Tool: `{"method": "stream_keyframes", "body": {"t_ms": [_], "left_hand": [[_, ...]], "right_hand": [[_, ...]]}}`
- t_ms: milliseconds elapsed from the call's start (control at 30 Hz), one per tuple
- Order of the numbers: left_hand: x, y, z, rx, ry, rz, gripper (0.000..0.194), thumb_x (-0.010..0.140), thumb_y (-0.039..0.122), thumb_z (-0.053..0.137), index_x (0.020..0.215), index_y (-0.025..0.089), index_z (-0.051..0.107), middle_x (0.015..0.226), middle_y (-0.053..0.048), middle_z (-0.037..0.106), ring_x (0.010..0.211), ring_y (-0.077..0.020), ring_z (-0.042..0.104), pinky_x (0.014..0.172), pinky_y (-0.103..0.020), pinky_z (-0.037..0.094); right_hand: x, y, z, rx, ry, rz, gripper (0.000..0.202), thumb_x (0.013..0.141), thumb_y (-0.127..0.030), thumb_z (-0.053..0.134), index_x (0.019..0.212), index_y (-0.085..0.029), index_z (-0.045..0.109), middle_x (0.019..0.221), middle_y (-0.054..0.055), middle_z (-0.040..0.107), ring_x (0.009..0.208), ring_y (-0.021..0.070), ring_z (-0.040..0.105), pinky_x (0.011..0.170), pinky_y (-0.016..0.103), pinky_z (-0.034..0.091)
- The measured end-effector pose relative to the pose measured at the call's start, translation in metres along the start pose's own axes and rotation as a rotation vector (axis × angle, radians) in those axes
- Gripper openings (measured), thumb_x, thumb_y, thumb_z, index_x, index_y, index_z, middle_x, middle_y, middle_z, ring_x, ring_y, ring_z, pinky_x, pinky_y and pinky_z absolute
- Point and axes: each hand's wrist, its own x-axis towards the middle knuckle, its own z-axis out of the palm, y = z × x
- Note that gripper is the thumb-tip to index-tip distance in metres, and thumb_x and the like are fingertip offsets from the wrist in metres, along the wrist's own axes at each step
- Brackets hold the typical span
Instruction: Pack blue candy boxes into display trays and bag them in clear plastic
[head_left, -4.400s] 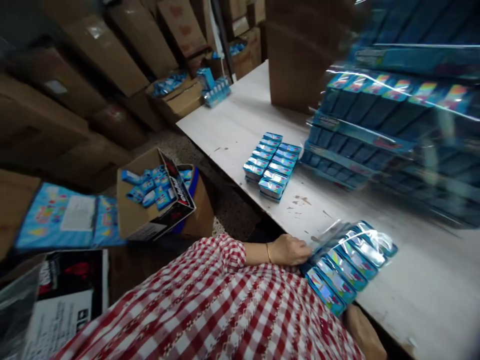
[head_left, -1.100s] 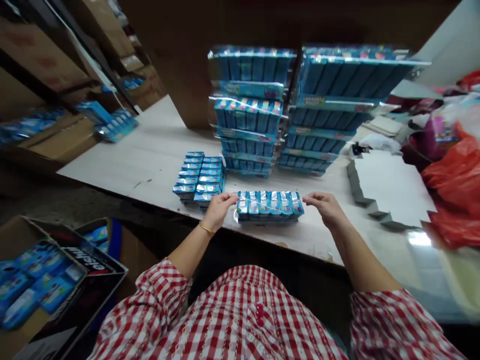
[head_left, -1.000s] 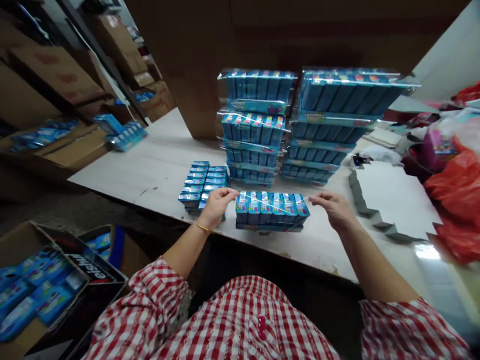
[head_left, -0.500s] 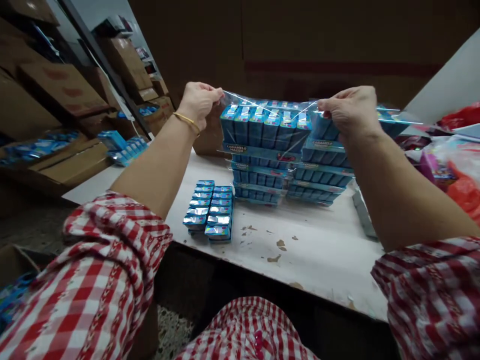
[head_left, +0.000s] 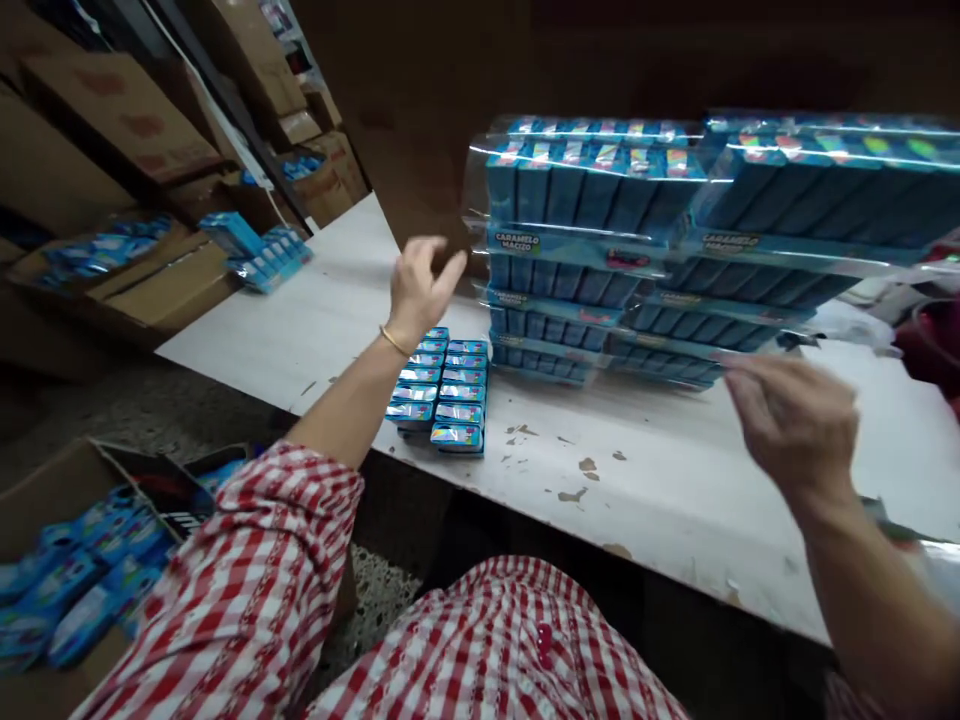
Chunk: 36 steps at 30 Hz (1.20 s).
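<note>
My left hand [head_left: 424,285] hangs in the air, thumb and fingers apart, with nothing in it. Just below it, two rows of small blue boxes [head_left: 459,392] stand on the white table. My right hand [head_left: 795,415] is over the table at the right, smeared by motion, its fingers curled; I see nothing in it. Behind it rise two stacks of blue candy display packs, a left stack [head_left: 566,240] and a right stack [head_left: 757,245], marked "Caramelo Macizo". Clear plastic film covers the packs. Neither hand touches the stacks or the small boxes.
A large cardboard sheet [head_left: 420,120] stands behind the table [head_left: 540,450]. Another blue pack [head_left: 259,255] lies at the table's left end. Open cartons with blue packages stand at left, one carton [head_left: 45,480] low beside me. White and dark red items crowd the far right.
Both hands have let go of the clear film they were stretching over the left stack's top. My left hand has come down toward the small boxes; my right hand has dropped down and right.
</note>
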Motion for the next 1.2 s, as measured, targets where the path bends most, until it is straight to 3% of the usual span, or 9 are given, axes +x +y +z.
{"method": "stream_keyframes", "body": {"t_ms": [133, 233, 300, 400, 500, 600, 733, 933, 1200], "left_hand": [[-0.097, -0.058, 0.011, 0.381, -0.286, -0.027, 0.05, 0.076, 0.052, 0.057, 0.108, 0.015, 0.058, 0.131, -0.018, 0.048, 0.128, -0.035, 0.034, 0.105, -0.052, 0.02], [-0.158, -0.061, 0.022, 0.425, -0.415, 0.044, 0.052, 0.081, 0.053, 0.049, 0.117, 0.016, 0.054, 0.139, -0.017, 0.041, 0.134, -0.0336, 0.025, 0.108, -0.052, 0.015], [-0.195, -0.05, 0.022, 0.378, -0.369, 0.041, 0.052, 0.084, 0.049, 0.045, 0.123, 0.015, 0.049, 0.14, -0.017, 0.038, 0.136, -0.031, 0.024, 0.109, -0.049, 0.017], [-0.242, -0.04, 0.015, 0.256, -0.122, -0.124, 0.05, 0.087, 0.044, 0.04, 0.127, 0.013, 0.044, 0.136, -0.019, 0.042, 0.132, -0.0262, 0.032, 0.108, -0.043, 0.024], [-0.274, -0.052, 0.015, 0.097, 0.013, -0.443, 0.05, 0.087, 0.043, 0.041, 0.124, 0.009, 0.044, 0.128, -0.021, 0.047, 0.122, -0.0258, 0.045, 0.102, -0.039, 0.034], [-0.288, -0.071, 0.023, -0.049, 0.003, -0.725, 0.047, 0.087, 0.041, 0.04, 0.122, 0.009, 0.046, 0.128, -0.021, 0.049, 0.122, -0.0263, 0.046, 0.102, -0.039, 0.034], [-0.3, -0.067, 0.029, -0.15, -0.064, -0.706, 0.043, 0.088, 0.042, 0.037, 0.114, 0.011, 0.055, 0.126, -0.017, 0.053, 0.122, -0.0244, 0.045, 0.104, -0.037, 0.031], [-0.339, -0.029, 0.027, -0.169, -0.183, -0.634, 0.036, 0.085, 0.046, 0.042, 0.087, 0.016, 0.061, 0.094, -0.009, 0.063, 0.094, -0.021, 0.057, 0.09, -0.034, 0.041], [-0.375, 0.0, 0.044, -0.327, -0.425, -0.672, 0.041, 0.08, 0.051, 0.048, 0.102, 0.018, 0.059, 0.114, -0.01, 0.061, 0.105, -0.0232, 0.056, 0.091, -0.034, 0.042]], "right_hand": [[-0.138, 0.004, 0.017, 0.153, -0.215, 0.174, 0.018, 0.082, -0.036, 0.052, 0.084, -0.028, 0.067, 0.081, 0.008, 0.069, 0.075, 0.0266, 0.064, 0.07, 0.044, 0.05], [-0.182, -0.053, 0.059, 0.508, -0.499, 0.261, 0.025, 0.084, -0.035, 0.051, 0.104, -0.028, 0.064, 0.104, 0.006, 0.067, 0.096, 0.0235, 0.062, 0.087, 0.041, 0.05], [-0.178, -0.103, 0.101, 0.669, -0.596, 0.282, 0.037, 0.084, -0.035, 0.051, 0.119, -0.025, 0.056, 0.119, 0.007, 0.06, 0.107, 0.0224, 0.058, 0.094, 0.04, 0.047], [-0.147, -0.157, 0.165, 0.746, -0.608, 0.174, 0.045, 0.08, -0.03, 0.058, 0.123, -0.02, 0.051, 0.13, 0.011, 0.051, 0.122, 0.0231, 0.046, 0.104, 0.041, 0.037], [-0.121, -0.178, 0.207, 0.678, -0.644, 0.117, 0.044, 0.077, -0.023, 0.061, 0.119, -0.014, 0.053, 0.13, 0.015, 0.049, 0.122, 0.0243, 0.045, 0.104, 0.041, 0.036], [-0.114, -0.179, 0.226, 0.583, -0.655, 0.063, 0.034, 0.08, -0.023, 0.056, 0.113, -0.015, 0.055, 0.128, 0.015, 0.05, 0.117, 0.026, 0.049, 0.1, 0.043, 0.039], [-0.126, -0.17, 0.219, 0.541, -0.627, 0.054, 0.032, 0.086, -0.026, 0.047, 0.116, -0.017, 0.052, 0.129, 0.014, 0.05, 0.112, 0.0277, 0.052, 0.092, 0.044, 0.044], [-0.17, -0.149, 0.168, 0.667, -0.607, 0.21, 0.039, 0.081, -0.026, 0.052, 0.12, -0.022, 0.05, 0.12, 0.009, 0.057, 0.109, 0.0235, 0.055, 0.093, 0.041, 0.044], [-0.239, -0.127, 0.093, 0.777, -0.479, 0.491, 0.047, 0.078, -0.023, 0.052, 0.125, -0.024, 0.049, 0.125, 0.006, 0.056, 0.115, 0.0196, 0.052, 0.1, 0.038, 0.041]]}}
